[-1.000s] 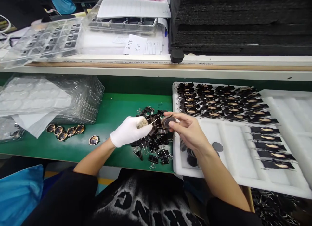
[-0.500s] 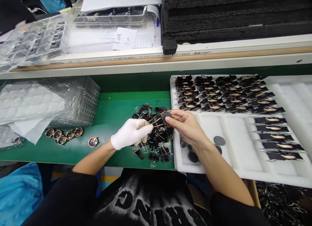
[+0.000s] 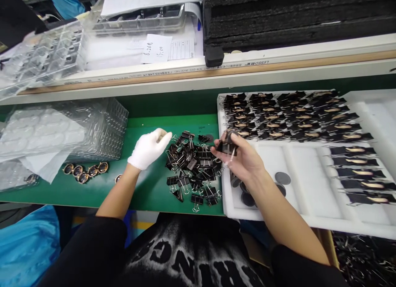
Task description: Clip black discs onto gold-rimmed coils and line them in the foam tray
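Note:
My left hand (image 3: 150, 149), in a white glove, is raised over the green bench, left of a heap of black binder clips (image 3: 192, 163). Its fingers curl loosely with the thumb apart, and nothing shows between them. My bare right hand (image 3: 244, 157) grips a black binder clip (image 3: 228, 147) together with a dark round disc (image 3: 230, 135), above the left edge of the white foam tray (image 3: 227, 202); motion blurs both pieces. More dark grey discs (image 3: 282, 178) lie in the tray's near-left compartment, partly behind my right forearm. One gold-rimmed round piece (image 3: 118, 178) is half hidden by my left wrist.
Rows of clipped pieces (image 3: 297, 118) fill the tray's far part, with another column (image 3: 360, 173) at right. Several gold-rimmed round pieces (image 3: 83, 177) lie by stacked clear plastic trays (image 3: 102, 126). A shelf edge (image 3: 139, 81) crosses behind. A box of clips (image 3: 365, 258) stands below right.
My left hand has moved left and up, away from the clips and my right hand. My right hand has shifted right, carrying the binder clip and disc.

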`<state>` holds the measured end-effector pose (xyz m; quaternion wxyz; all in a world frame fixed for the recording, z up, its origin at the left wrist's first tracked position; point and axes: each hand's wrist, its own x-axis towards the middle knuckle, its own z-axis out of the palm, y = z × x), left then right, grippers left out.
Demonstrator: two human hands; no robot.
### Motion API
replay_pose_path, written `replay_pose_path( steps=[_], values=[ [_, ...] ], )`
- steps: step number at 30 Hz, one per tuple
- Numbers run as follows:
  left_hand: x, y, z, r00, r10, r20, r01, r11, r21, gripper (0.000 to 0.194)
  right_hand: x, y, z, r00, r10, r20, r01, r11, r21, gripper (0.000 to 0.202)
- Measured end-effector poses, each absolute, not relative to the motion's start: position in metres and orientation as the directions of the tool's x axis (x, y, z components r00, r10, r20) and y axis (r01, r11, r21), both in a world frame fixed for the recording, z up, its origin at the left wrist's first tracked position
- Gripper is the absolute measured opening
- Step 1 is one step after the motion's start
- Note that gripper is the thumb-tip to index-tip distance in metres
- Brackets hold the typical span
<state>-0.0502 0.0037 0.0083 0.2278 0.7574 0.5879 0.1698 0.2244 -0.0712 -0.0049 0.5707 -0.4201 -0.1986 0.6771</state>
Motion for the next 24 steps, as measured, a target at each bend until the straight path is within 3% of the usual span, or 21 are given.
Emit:
replay_pose_path(
  steps=[4, 9, 12, 15, 18, 22, 24],
  values=[
    [-0.041, 0.030, -0.013, 0.261, 0.959, -0.114, 0.911, -0.206, 0.356, 0.042, 0.223, -0.068, -0.007, 0.017, 0.925, -0.380, -0.633, -0.284, -0.720, 0.027],
    [-0.031, 0.052, -0.011, 0.432, 0.877, -0.210, 0.871, -0.345, 0.350, 0.038, 0.220, -0.071, -0.007, -0.036, 0.931, -0.362, -0.559, -0.319, -0.766, 0.025],
    [-0.033, 0.046, 0.007, 0.444, 0.890, -0.108, 0.848, -0.378, 0.371, 0.042, 0.219, -0.075, -0.006, -0.119, 0.934, -0.336, -0.493, -0.349, -0.797, 0.023],
    [-0.023, 0.021, 0.024, 0.451, 0.887, 0.096, 0.776, -0.443, 0.449, 0.045, 0.214, -0.080, -0.006, -0.219, 0.928, -0.301, -0.386, -0.366, -0.847, 0.029],
    [-0.005, -0.009, 0.034, 0.477, 0.837, 0.269, 0.655, -0.543, 0.526, 0.047, 0.209, -0.084, -0.007, -0.228, 0.950, -0.212, -0.349, -0.283, -0.893, 0.030],
    [0.003, -0.027, 0.037, 0.597, 0.744, 0.298, 0.532, -0.646, 0.547, 0.047, 0.213, -0.087, -0.007, -0.239, 0.970, -0.037, -0.325, -0.116, -0.939, 0.026],
    [0.000, -0.026, 0.038, 0.618, 0.744, 0.255, 0.559, -0.643, 0.523, 0.039, 0.218, -0.088, -0.006, -0.254, 0.967, 0.029, -0.273, -0.042, -0.961, 0.025]
  ],
)
